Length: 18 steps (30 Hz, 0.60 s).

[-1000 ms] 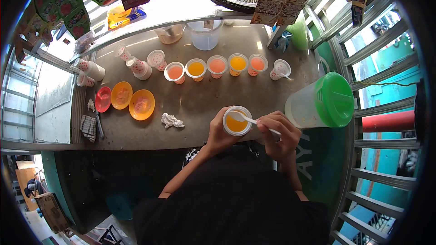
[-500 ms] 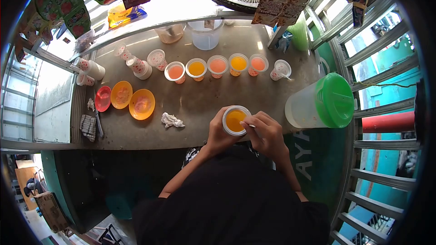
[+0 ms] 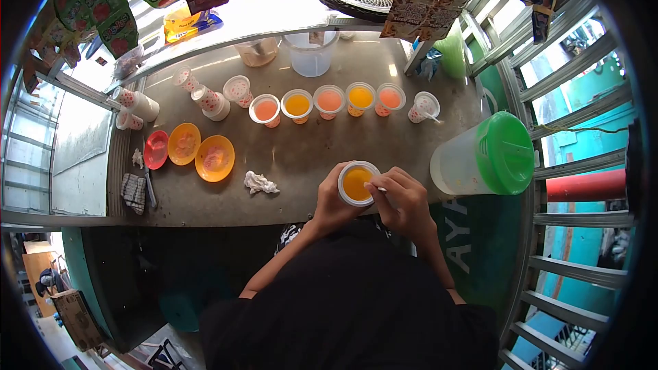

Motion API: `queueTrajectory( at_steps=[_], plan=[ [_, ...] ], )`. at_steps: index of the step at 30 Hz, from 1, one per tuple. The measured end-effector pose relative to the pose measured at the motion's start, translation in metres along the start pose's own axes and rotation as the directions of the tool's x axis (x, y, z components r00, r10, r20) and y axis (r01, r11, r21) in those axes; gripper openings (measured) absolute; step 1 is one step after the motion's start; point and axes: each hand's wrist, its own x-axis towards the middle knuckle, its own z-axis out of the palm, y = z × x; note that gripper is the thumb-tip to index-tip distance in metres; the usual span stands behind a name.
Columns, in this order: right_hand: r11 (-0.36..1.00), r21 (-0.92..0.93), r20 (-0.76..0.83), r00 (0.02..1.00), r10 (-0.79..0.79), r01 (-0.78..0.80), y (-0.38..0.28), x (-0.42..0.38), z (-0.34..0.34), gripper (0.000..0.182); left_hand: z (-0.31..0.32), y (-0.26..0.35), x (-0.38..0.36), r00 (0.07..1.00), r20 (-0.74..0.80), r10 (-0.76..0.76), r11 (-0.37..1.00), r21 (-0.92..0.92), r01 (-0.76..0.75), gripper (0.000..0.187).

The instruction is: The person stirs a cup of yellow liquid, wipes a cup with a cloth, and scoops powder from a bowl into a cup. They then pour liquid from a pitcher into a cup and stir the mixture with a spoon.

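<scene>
My left hand (image 3: 332, 199) curls around a cup (image 3: 341, 185) of orange drink (image 3: 355, 183); my right hand (image 3: 406, 199), fingers pinched, holds a mostly hidden spoon (image 3: 382, 189). Five filled cups (image 3: 328, 115) stand beyond.

Your cup (image 3: 353, 203) is smooth plastic, the counter (image 3: 301, 157) before you dull and scuffed. At your right, a translucent plastic jug (image 3: 456, 164) wears a glossy green lid (image 3: 510, 154); orange plates (image 3: 226, 145) gleam, crumpled tissue (image 3: 260, 183) looks matt and papery, metal slats (image 3: 579, 273) shine, and your shirt (image 3: 349, 301) is matt cloth.
</scene>
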Motion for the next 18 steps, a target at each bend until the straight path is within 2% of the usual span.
queueTrajectory(
  at_steps=[5, 11, 18],
  plan=[
    [0.994, 0.1, -0.007, 0.999, -0.042, 0.043, -0.0027, 0.0023, 0.0022, 0.01, -0.0007, -0.0022, -0.0003, 1.0, 0.01, -0.015, 1.0, -0.005, 0.015, 0.052],
    [0.998, -0.012, -0.02, 0.998, -0.056, 0.055, 0.0033, 0.0012, 0.0039, 0.013, -0.0013, -0.0027, 0.0, 1.0, -0.016, -0.025, 1.0, -0.008, 0.025, 0.052],
    [0.995, 0.09, 0.005, 0.999, -0.045, 0.044, 0.0012, 0.0, 0.0052, 0.012, -0.0019, -0.0043, -0.0008, 0.999, -0.008, -0.036, 0.999, -0.009, 0.036, 0.052]
  ],
)
